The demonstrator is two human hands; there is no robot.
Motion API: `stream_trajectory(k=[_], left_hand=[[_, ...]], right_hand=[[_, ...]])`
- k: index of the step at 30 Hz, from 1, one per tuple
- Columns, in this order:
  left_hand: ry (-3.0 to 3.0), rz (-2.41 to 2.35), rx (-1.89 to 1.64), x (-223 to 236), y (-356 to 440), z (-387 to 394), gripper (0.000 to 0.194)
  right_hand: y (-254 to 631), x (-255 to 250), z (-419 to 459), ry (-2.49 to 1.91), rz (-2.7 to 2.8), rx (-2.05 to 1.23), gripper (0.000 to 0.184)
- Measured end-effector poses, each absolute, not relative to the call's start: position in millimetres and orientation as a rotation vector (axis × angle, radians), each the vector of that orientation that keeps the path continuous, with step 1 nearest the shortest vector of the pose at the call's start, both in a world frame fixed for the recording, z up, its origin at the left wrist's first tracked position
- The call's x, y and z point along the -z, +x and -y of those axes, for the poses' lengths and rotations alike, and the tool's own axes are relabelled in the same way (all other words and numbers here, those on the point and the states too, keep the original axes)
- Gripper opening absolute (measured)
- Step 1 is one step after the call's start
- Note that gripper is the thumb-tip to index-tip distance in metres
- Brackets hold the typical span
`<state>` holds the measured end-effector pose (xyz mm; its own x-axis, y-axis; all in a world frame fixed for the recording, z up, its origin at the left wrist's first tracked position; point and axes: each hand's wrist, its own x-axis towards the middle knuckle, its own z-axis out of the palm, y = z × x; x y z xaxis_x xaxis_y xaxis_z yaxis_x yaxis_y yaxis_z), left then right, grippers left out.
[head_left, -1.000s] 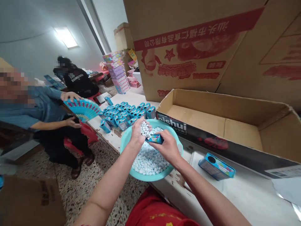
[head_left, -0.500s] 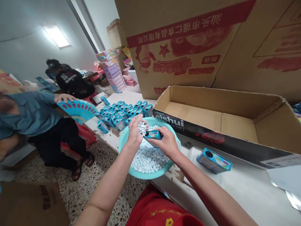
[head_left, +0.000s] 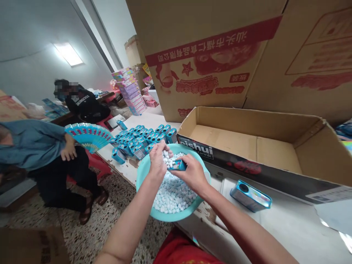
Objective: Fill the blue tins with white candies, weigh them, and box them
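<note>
At the centre of the frame, holding pale pellets [head_left: 167, 161] in the left hand [head_left: 157, 162], curled round them like a cup. Gripping a small blue box [head_left: 179, 165] in the right hand [head_left: 194, 175], clamped on its sides, with pellets gathered at its left end. Directly below both hands, a turquoise basin [head_left: 140, 179] with many more pellets inside. To the basin's upper left, on the white worktop [head_left: 277, 234], a cluster of blue boxes [head_left: 140, 145]; to its right, a lone blue box [head_left: 250, 196]. Farther up and right, an open cardboard tray [head_left: 236, 140]. At the left edge, a seated person in blue [head_left: 33, 143].
</note>
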<state>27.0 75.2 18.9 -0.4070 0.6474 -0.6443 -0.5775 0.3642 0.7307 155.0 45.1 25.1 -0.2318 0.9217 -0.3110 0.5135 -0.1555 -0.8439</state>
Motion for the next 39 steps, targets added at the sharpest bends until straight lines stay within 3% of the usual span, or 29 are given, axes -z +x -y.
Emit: stream_trajectory(k=[12,25,39], left_hand=[[0.111,-1.497,-1.272,-20.6,30.8,-73.1,0.048],[0.336,-1.508,-1.476,-32.1,37.8,-72.6,0.044],[0.095,-1.444,-1.39,-33.7,27.3,-72.1,0.047]], right_hand=[[159.0,-17.3,-45.0,-1.607,1.616,-1.398,0.033],[156.4,-30.5,-43.0,-1.512,1.578,-1.381,0.034],[159.9,-8.3,-34.5,-1.495,1.205,-1.586,0.037]])
